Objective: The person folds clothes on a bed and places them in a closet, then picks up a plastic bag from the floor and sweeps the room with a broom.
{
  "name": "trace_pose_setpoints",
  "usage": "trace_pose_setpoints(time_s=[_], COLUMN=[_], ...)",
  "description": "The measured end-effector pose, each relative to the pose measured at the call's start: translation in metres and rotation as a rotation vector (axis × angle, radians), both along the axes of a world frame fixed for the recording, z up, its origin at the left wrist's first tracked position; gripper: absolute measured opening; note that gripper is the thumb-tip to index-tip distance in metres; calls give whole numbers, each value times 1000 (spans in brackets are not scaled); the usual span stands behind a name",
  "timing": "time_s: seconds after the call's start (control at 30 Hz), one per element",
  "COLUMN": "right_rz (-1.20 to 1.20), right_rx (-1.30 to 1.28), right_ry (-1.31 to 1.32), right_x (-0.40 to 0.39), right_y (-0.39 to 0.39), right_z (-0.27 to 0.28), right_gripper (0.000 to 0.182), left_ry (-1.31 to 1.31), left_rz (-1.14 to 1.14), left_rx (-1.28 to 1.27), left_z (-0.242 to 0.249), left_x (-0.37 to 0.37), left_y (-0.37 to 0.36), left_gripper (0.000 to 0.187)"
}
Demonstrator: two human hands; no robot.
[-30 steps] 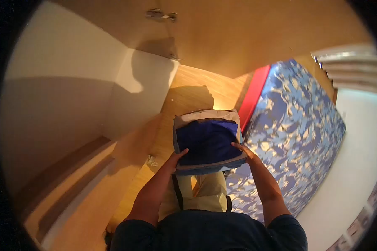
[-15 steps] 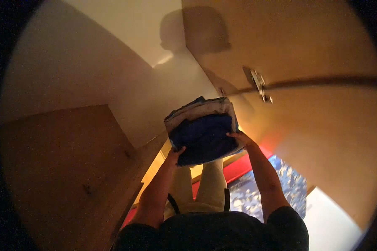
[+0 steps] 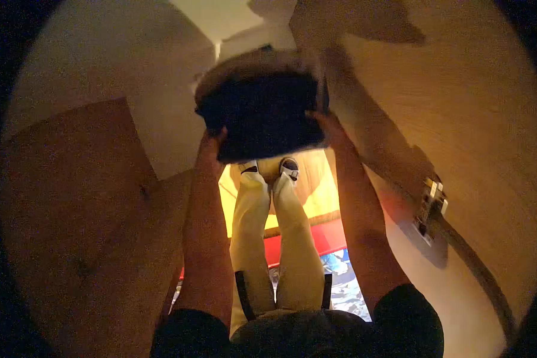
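A folded stack of cloth (image 3: 267, 116), dark blue in front with lighter tan layers behind, is held up in front of me, slightly blurred. My left hand (image 3: 216, 143) grips its lower left corner, thumb over the front. On the right edge my right hand (image 3: 323, 124) holds it in the same way, thumb on the dark face. The fingers behind the cloth are hidden. Both arms reach forward, and the stack is above my feet.
A brown door panel (image 3: 71, 191) stands at the left. A wooden door (image 3: 489, 119) with a metal handle (image 3: 429, 209) is at the right. Below are my legs, shoes (image 3: 289, 169), a yellow-lit floor, a red strip (image 3: 328, 237) and a blue-and-white patterned surface (image 3: 345, 280).
Both hands and the cloth stack have moved up and slightly left in view, arms further extended. The door handle now appears lower and further right, and my shoes have come into view.
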State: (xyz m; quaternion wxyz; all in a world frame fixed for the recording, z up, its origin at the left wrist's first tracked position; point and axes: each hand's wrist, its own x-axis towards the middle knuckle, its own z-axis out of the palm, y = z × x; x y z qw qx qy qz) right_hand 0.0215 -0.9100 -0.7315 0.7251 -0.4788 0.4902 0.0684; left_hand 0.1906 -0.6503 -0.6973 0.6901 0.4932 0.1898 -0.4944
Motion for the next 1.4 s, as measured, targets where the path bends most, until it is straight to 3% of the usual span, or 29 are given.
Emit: trace_pose_setpoints(time_s=[0.07, 0.13, 0.23, 0.3, 0.33, 0.4, 0.5, 0.53, 0.57, 0.63, 0.67, 0.7, 0.73, 0.77, 0.83, 0.87, 0.9, 0.93, 0.97, 1.0, 1.03, 1.07, 1.13, 1.17, 1.23, 1.27, 1.33, 1.37, 1.4], right_rz=[-18, 88, 145, 71, 76, 265, 229, 289, 344, 401, 461, 578, 611, 855, 724, 773, 820, 915, 1008, 966, 903, 973, 904, 775, 1177, 1229, 1266, 1355, 1441], right_rx=[61, -95, -154, -434, -432, -737, -583, -621, -662, -550, -479, -464, -455, -450, -274, -238, -203, -317, -440, -312, -180, -397, -573, -515, -737, -753, -786, -750, -719], right_ry=[-114, -17, 104, -57, -45, -139, 30, 131, 230, 189, 199, 122, 170, 158, 50, 41, 35, -57, -151, 71, 303, 125, 78, 201, 244, 163, 73, 163, 252], right_x=[39, 71, 105, 111, 115, 110, 96, 89, 80, 51, 33, 8, -9, -55, -60, -106, -158, -185, -202, -195, -190, -209, -253, -269, -318, -338, -371, -385, -392], right_y=[-17, -44, -60, -69, -66, -50, -12, 5, 23, 63, 85, 105, 126, 154, 149, 165, 180, 183, 182, 170, 166, 161, 159, 160, 158, 157, 169, 184, 193], right_z=[6, -15, -1, -28, -41, -78, -113, -117, -119, -126, -122, -121, -110, -161, -43, -60, -91, -86, -75, -28, 15, 26, 51, 70, 71, 82, 105, 124, 142], right_gripper=[69, 79, 88, 91, 91, 87, 78, 71, 65, 55, 50, 44, 38, 32, 25, 26, 27, 27, 27, 24, 20, 18, 16, 17, 19, 20, 21, 18, 17], left_ry=[-137, -163, -252, -390, -376, -543, -667, -488, -491, -756, -1080, -750, -654, -619, -398, -440, -547, -933, -527, -677, -349, -381, -1452, -1481, -396, -416, -1132, -1861, -1181], left_rz=[-149, -128, -167, -161, -163, -294, -278, -366, -364, -110, -485, -379, -570, -600, -572, -681, -634, -943, -809, -811, -805, -795, -1068, -1049, -754, -750, -1019, -816, -852], left_rx=[394, 182, 110, 643, 644, 572, 333, 664, 664, 440, 766, 693, 878, 812, 588, 614, 348, 527, 573, 322, 549, 540, 658, 653, 496, 482, -38, -212, 226], left_z=[32, -51, -71, -113, -125, -127, -187, -148, -167, -218, -179, -149, -86, -87, -89, -51, -139, -187, -87, -54, -59, -53, -40, -1, 120, 119, 62, 6, 63], left_x=[39, 73, 100, 122, 120, 108, 103, 93, 87, 74, 60, 46, 32, 15, -32, -52, -92, -142, -142, -158, -180, -205, -238, -231, -216, -207, -202, -201, -201], left_y=[-30, -25, -53, -60, -60, -72, -65, -78, -71, -48, -46, -53, -68, -53, -20, -19, 37, 71, 54, 78, 92, 113, 148, 142, 127, 144, 214, 253, 254], left_gripper=[68, 74, 78, 85, 85, 92, 93, 89, 89, 82, 78, 74, 71, 71, 68, 62, 51, 43, 48, 55, 57, 57, 57, 57, 34, 34, 37, 57, 58])
